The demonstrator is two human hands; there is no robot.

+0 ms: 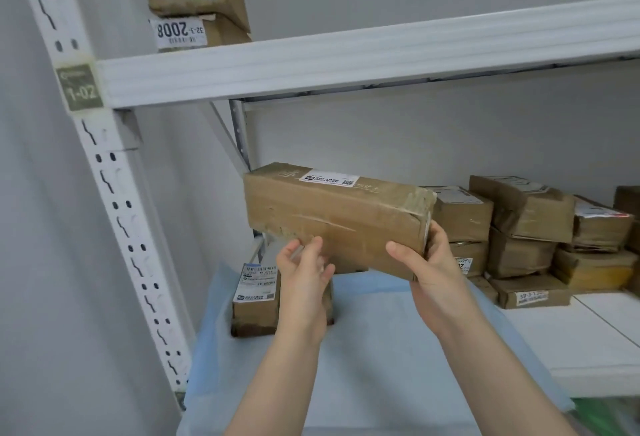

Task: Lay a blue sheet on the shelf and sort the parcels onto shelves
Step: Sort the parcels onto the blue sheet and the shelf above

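Note:
A long brown cardboard parcel (332, 214) with a white label on top is held in the air above the pale blue sheet (363, 342) that covers the left part of the lower shelf. My right hand (429, 269) grips the parcel's right end, thumb on the front face. My left hand (304, 273) is under its lower left edge, fingers loosely spread and touching the bottom. A smaller labelled parcel (254, 300) stands on the sheet behind my left hand.
A pile of brown parcels (530, 238) fills the right of the lower shelf (588, 342). Two labelled parcels (194, 2) are stacked on the upper shelf (346, 68). A white perforated upright (114, 193) marked 1-02 rises at the left.

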